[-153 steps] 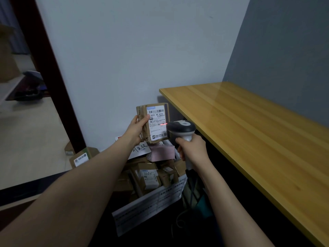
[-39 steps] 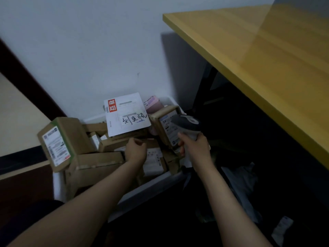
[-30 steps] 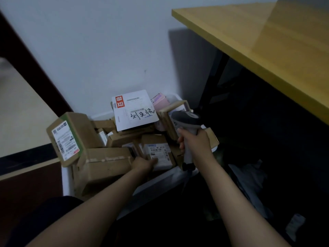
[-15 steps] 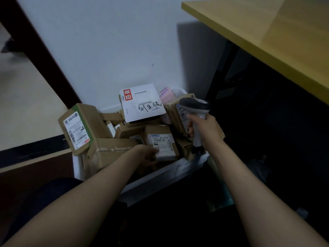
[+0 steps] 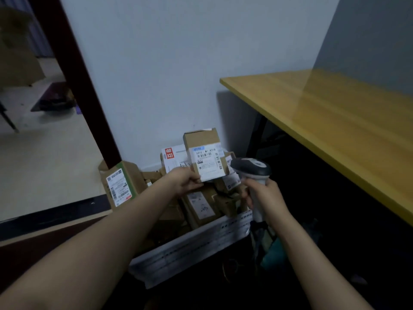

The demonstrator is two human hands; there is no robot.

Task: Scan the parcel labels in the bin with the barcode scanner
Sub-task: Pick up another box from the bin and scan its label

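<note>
My left hand (image 5: 184, 181) holds a small brown parcel (image 5: 204, 142) upright above the bin, its white label (image 5: 206, 161) turned toward me. Just to the right, my right hand (image 5: 264, 198) grips the handle of the barcode scanner (image 5: 251, 168), whose dark head sits beside the parcel's lower right corner. Below them the white bin (image 5: 194, 245) stands on the floor against the wall, piled with several brown parcels. No scan line shows on the label.
A yellow wooden table (image 5: 335, 121) juts out at right, with dark space beneath it. A larger labelled box (image 5: 120, 182) leans at the bin's left side. A white mailer with a red mark (image 5: 173, 156) stands behind the held parcel. A dark door frame (image 5: 73, 74) rises at left.
My left hand has picked a small parcel out of the bin and lifted it up, label facing me. The scanner hand stays beside it, and my view has tilted upward.
</note>
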